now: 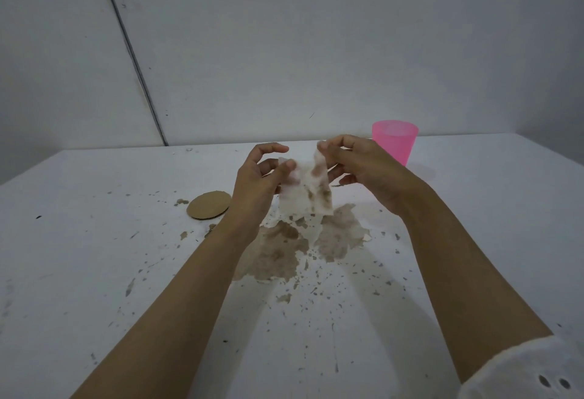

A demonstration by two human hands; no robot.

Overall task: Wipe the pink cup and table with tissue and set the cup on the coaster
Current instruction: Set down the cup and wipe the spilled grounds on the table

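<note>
White, thin tissue (308, 191) with brown stains hangs between two hands above the white table (94, 272). The left hand (257, 177) and right hand (363, 171) each pinch a top corner. The pink plastic cup (395, 141) stands far right. The round brown cardboard coaster (209, 205) lies left, beside the brown spill (300, 247).

We note a brown spill (303, 247) pooled near the middle of the white surface, with smaller brown splashes and specks (286, 297) scattered around it toward the near edge and to the left. Behind stands a plain grey-white wall (316, 35), marked by one dark slanting seam (132, 54) at left. A white eyelet-patterned sleeve (524, 370) shows at lower right.
</note>
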